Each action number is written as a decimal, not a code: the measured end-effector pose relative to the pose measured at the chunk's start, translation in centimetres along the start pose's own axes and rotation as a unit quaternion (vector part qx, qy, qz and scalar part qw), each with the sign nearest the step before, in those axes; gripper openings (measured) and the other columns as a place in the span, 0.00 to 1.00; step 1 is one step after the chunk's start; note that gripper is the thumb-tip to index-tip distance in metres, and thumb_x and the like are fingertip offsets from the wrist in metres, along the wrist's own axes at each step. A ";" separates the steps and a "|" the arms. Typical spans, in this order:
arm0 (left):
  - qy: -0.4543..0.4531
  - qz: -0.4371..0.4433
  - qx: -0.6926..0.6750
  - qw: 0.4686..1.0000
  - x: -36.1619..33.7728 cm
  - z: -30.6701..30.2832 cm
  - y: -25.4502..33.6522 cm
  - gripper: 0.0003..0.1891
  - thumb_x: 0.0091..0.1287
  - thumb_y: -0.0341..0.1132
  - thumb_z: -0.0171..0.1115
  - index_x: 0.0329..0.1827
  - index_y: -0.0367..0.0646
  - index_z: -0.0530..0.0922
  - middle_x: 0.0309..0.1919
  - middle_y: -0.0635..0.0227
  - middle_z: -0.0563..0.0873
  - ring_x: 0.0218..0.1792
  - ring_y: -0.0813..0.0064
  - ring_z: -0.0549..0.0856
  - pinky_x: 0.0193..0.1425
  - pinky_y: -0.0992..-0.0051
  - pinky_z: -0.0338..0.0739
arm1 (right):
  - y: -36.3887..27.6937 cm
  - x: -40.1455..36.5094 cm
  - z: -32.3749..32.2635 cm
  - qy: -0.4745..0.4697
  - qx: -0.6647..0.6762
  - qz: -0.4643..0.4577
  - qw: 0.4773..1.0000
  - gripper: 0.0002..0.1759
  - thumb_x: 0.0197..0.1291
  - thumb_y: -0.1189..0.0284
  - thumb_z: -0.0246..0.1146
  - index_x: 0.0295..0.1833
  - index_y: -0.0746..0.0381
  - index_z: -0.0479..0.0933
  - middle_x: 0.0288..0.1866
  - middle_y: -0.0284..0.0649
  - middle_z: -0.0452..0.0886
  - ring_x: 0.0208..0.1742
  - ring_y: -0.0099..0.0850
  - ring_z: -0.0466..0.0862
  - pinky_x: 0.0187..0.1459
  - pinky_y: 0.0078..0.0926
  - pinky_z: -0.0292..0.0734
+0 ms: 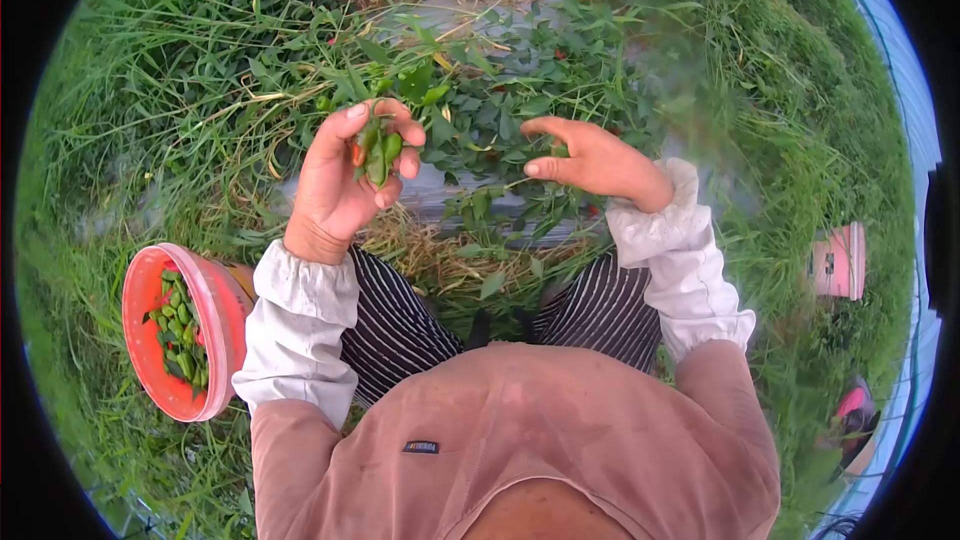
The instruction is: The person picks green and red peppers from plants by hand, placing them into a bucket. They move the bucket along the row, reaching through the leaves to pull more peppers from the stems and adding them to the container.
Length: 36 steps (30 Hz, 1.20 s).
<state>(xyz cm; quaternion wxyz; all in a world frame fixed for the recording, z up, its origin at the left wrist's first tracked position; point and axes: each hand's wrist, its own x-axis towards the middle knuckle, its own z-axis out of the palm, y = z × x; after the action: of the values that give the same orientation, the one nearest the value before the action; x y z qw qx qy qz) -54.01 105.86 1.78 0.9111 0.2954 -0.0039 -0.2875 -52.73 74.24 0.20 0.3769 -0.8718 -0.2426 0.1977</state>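
Note:
Several green peppers [378, 152], one with an orange-red part, lie in the curled fingers of my left hand [335, 165], palm facing up. Leafy pepper plants [500, 120] with small red fruits spread just beyond both hands. My right hand [595, 160] is over the foliage at the right, its thumb and fingers apart, with green leaves showing in the gap. I see nothing held in it. To the left of my left arm, a pink-red bucket [222, 335] stands tilted, with green peppers and a few red ones [180, 325] inside.
A second pink bucket [840, 260] is in the grass on the right. Tall grass [200, 60] surrounds the plants, and grey plastic sheeting [425, 190] shows on the soil. A pink and dark object [855, 408] lies at lower right, beside a pale blue sheet edge [905, 90].

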 end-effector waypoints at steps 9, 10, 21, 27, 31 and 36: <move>0.076 -0.168 -0.108 0.977 -6.4 4.4 -11.3 0.16 0.69 0.43 0.55 0.49 0.39 0.76 0.43 0.58 0.83 0.38 0.64 0.86 0.27 0.71 0.83 | -8.8 -1.3 5.1 0.162 0.228 -0.062 0.958 0.20 0.61 0.74 0.59 0.59 0.65 0.73 0.35 0.41 0.78 0.36 0.32 0.78 0.41 0.30 0.75; 0.095 -0.138 -0.128 0.978 -6.7 4.1 -12.0 0.18 0.68 0.42 0.56 0.53 0.38 0.75 0.43 0.58 0.83 0.39 0.63 0.86 0.27 0.70 0.83 | -8.9 -1.4 6.6 0.129 0.233 -0.104 0.958 0.20 0.62 0.71 0.58 0.59 0.66 0.74 0.37 0.43 0.80 0.40 0.38 0.81 0.45 0.34 0.76; 0.109 -0.154 -0.181 0.965 -8.0 1.4 -12.6 0.20 0.65 0.32 0.58 0.60 0.48 0.70 0.35 0.67 0.81 0.27 0.73 0.80 0.18 0.79 0.70 | -10.1 -2.2 7.7 0.044 -0.178 -0.249 0.951 0.46 0.64 0.36 0.49 0.75 0.60 0.60 0.69 0.53 0.69 0.71 0.53 0.67 0.70 0.54 0.55; 0.116 -0.002 -0.072 0.991 -10.6 3.6 -7.7 0.26 0.61 0.33 0.63 0.63 0.41 0.70 0.38 0.54 0.81 0.28 0.69 0.80 0.14 0.81 0.71 | -9.2 -1.1 4.8 0.019 0.366 -0.129 0.922 0.36 0.69 0.50 0.57 0.73 0.62 0.63 0.57 0.47 0.79 0.57 0.37 0.81 0.59 0.34 0.74; 0.322 0.356 0.286 0.829 -19.4 2.5 1.6 0.26 0.66 0.30 0.59 0.67 0.34 0.67 0.43 0.54 0.82 0.32 0.76 0.81 0.18 0.86 0.72 | -4.0 4.8 3.5 0.161 0.372 0.092 0.909 0.20 0.69 0.59 0.57 0.52 0.66 0.78 0.41 0.38 0.82 0.40 0.24 0.81 0.45 0.23 0.77; 0.645 0.275 0.584 0.409 -31.5 -3.6 9.3 0.25 0.65 0.34 0.65 0.67 0.44 0.75 0.43 0.62 0.87 0.27 0.78 0.82 0.29 0.78 0.75 | -2.3 10.0 5.2 0.080 0.173 0.157 0.969 0.30 0.66 0.47 0.58 0.41 0.68 0.80 0.31 0.39 0.82 0.27 0.26 0.80 0.27 0.24 0.75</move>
<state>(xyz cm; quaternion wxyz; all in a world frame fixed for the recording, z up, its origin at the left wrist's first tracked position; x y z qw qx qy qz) -74.83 130.52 9.02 0.2813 0.8373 0.3366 0.3263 -48.06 84.24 -3.01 0.5039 -0.8337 -0.0339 0.2233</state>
